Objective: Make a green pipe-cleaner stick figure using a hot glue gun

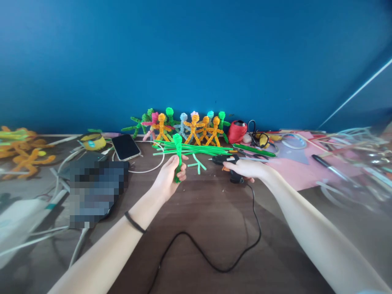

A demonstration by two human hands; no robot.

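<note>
My left hand (170,176) is closed around a green pipe-cleaner figure (178,152) with a coiled round head, held upright above the brown table (208,228). My right hand (245,168) rests over a black glue gun (230,164) lying on the table, its fingers curled on the gun's body. The gun's black cord (226,261) loops toward me across the table. A small loose green pipe-cleaner piece (198,164) lies between the two hands. A bundle of straight green pipe cleaners (199,149) lies just behind it.
Several finished pipe-cleaner figures (192,128) in orange, green, pink and blue stand along the blue wall. A phone (125,147), white cables and orange figures (21,153) lie left. A red spool (237,131), pink sheet (294,169), pen and clear tubing fill the right.
</note>
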